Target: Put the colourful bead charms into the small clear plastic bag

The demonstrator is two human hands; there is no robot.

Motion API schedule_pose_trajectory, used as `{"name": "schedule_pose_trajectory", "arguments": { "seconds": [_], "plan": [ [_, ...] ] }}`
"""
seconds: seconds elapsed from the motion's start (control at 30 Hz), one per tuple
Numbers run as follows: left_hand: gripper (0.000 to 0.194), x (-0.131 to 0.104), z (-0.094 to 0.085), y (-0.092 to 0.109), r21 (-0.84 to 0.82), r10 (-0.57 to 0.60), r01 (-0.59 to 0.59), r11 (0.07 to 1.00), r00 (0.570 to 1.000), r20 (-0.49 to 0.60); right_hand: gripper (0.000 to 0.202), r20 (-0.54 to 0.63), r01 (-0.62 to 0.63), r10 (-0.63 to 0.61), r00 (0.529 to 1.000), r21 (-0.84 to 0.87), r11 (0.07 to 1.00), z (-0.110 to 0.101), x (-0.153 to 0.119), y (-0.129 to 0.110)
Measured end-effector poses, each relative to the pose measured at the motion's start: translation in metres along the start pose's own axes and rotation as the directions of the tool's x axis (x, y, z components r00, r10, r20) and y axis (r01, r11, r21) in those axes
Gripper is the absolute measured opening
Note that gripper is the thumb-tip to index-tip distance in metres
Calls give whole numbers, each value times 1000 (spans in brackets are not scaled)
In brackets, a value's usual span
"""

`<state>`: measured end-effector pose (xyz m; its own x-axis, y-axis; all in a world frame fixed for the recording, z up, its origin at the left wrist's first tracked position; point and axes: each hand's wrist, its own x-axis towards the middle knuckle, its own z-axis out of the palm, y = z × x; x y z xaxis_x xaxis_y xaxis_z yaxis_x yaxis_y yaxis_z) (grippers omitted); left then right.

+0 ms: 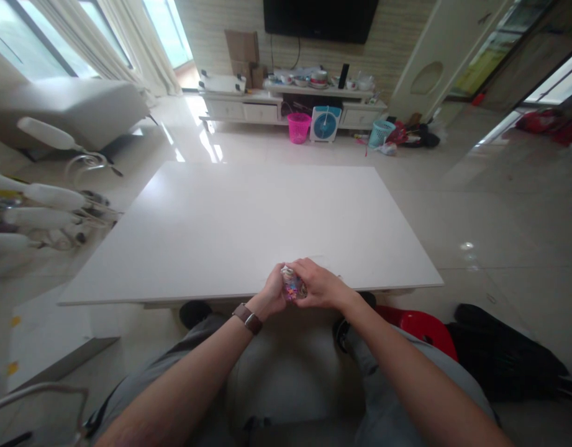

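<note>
A small clear packet or container with pink, purple and blue bits in it (293, 288) sits between my two hands, at the near edge of the white table (267, 217). My left hand (272, 292) closes on its left side; a brown-strapped watch (247, 318) is on that wrist. From the right, my right hand (317, 284) wraps over its top and side, with the thumb below. Fingers cover part of it, so its exact kind cannot be made out.
Across the floor stand a pink basket (299, 128), a blue fan (325, 124) and a low TV cabinet (262, 112). A red stool (428, 329) is by my right leg. White-padded chairs (53, 195) crowd the table's left side.
</note>
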<state>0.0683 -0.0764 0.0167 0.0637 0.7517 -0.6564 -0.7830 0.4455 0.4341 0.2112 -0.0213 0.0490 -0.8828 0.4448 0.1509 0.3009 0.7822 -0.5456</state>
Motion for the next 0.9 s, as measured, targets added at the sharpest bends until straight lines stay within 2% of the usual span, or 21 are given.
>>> {"name": "schedule_pose_trajectory", "arguments": {
  "seconds": [0.1, 0.17, 0.23, 0.33, 0.47, 0.67, 0.77, 0.83, 0.9],
  "plan": [
    [37, -3, -2, -1, 88, -22, 25, 996, 999, -37, 64, -49, -76, 73, 996, -68, 995, -5, 0, 20],
    [30, -5, -4, -3, 140, -23, 32, 990, 998, -66, 58, -103, -209, 196, 975, -129, 969, -7, -1, 40],
    [19, -9, -6, -7, 182, -3, 16, 983, 997, -71, 64, -82, -306, 296, 952, -176, 936, -5, -2, 59],
    [13, -17, -6, -13, 285, 7, 4, 959, 999, -38, 66, -5, -364, 373, 928, -230, 903, 2, -4, 77],
    [12, -26, -4, -19, 481, 41, -61, 875, 998, 53, 66, 46, -390, 421, 906, -297, 872, 13, -4, 83],
    [11, -31, -6, -34, 698, 73, -128, 705, 991, 108, 71, 98, -415, 469, 878, -333, 847, 18, 0, 85],
    [12, -37, -8, -40, 793, 113, -219, 569, 975, 189, 70, 104, -427, 488, 866, -352, 833, 20, 2, 86],
    [12, -43, -8, -42, 867, 159, -307, 393, 951, 265, 71, 118, -430, 501, 858, -370, 824, 21, 3, 87],
    [11, -50, -7, -42, 909, 194, -378, 175, 919, 344, 74, 131, -433, 513, 848, -387, 814, 22, 4, 88]
  ]
}}
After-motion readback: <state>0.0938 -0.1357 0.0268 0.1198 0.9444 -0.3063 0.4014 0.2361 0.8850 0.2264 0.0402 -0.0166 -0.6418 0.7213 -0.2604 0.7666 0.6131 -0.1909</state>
